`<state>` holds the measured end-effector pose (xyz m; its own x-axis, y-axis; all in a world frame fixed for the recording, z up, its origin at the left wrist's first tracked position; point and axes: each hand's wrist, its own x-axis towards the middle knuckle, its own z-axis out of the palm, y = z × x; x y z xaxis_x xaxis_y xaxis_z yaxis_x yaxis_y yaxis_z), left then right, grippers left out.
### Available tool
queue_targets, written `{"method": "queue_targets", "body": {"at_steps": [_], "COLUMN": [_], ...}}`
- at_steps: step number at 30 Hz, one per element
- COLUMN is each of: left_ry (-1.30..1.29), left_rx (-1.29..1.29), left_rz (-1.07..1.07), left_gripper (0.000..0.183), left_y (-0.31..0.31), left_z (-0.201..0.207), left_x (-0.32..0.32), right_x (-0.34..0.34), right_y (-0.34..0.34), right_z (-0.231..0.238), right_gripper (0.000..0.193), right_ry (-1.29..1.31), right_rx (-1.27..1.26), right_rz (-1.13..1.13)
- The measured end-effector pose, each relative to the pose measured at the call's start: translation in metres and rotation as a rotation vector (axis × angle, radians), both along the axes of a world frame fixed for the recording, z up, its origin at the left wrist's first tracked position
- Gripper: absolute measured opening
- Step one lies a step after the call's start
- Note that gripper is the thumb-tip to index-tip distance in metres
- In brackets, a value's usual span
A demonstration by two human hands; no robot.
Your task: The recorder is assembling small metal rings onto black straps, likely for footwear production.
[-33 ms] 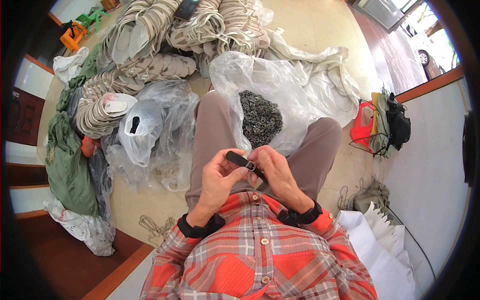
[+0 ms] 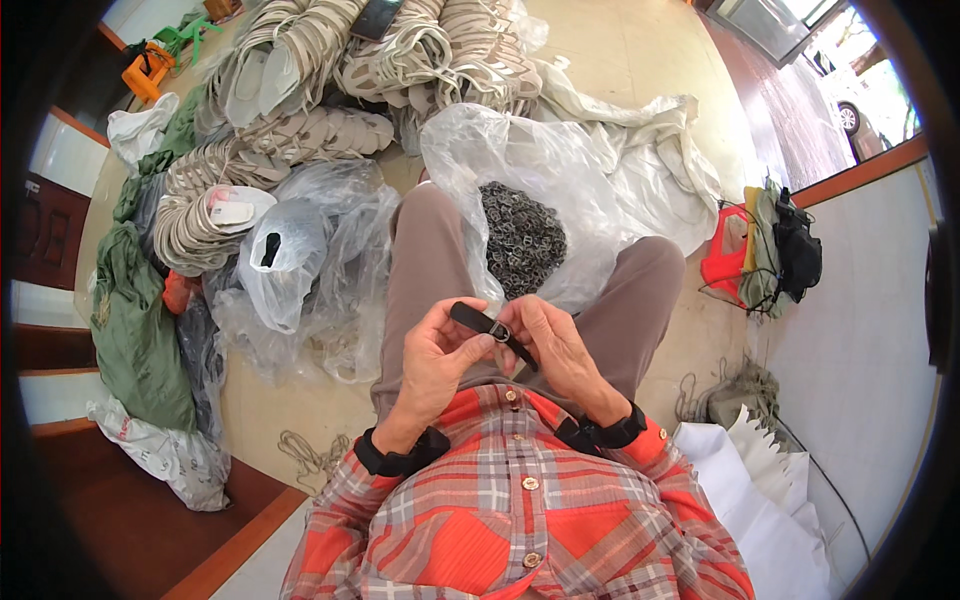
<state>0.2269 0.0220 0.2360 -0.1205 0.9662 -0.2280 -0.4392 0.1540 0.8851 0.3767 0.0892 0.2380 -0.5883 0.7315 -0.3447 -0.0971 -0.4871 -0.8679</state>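
Observation:
A black strap [image 2: 470, 317] with a small metal buckle [image 2: 499, 330] on it lies slantwise between my hands, above my lap. My left hand [image 2: 432, 350] pinches its broad, rounded end between thumb and fingers. At the buckle, my right hand [image 2: 552, 348] has its fingertips closed on the strap, whose dark tail shows below them. Just beyond, between my knees, a heap of small dark metal buckles [image 2: 522, 240] rests in an opened clear plastic bag [image 2: 450, 135].
Stacks of beige sandal-like shoe parts [image 2: 290, 70] fill the far left, with a phone [image 2: 376, 17] on top. Clear plastic bags [image 2: 285, 265] lie left of my leg. A red stool [image 2: 725, 260] stands right, near white sheets [image 2: 745, 490] and tangled cord [image 2: 745, 390].

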Motion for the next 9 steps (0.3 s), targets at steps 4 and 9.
{"method": "queue_targets", "body": {"at_steps": [4, 9], "left_ry": [0.023, 0.123], "left_rx": [-0.017, -0.124], "left_rz": [0.061, 0.028], "left_gripper": [0.032, 0.037], "left_y": [-0.003, -0.013], "left_z": [-0.004, -0.007], "left_x": [-0.007, -0.018], "right_x": [-0.003, -0.021], "right_y": [0.003, 0.001], "right_z": [0.008, 0.003], "right_gripper": [0.018, 0.018], "right_ry": [-0.085, -0.313], "right_rx": [0.042, 0.315], "right_rz": [0.159, 0.240]}}
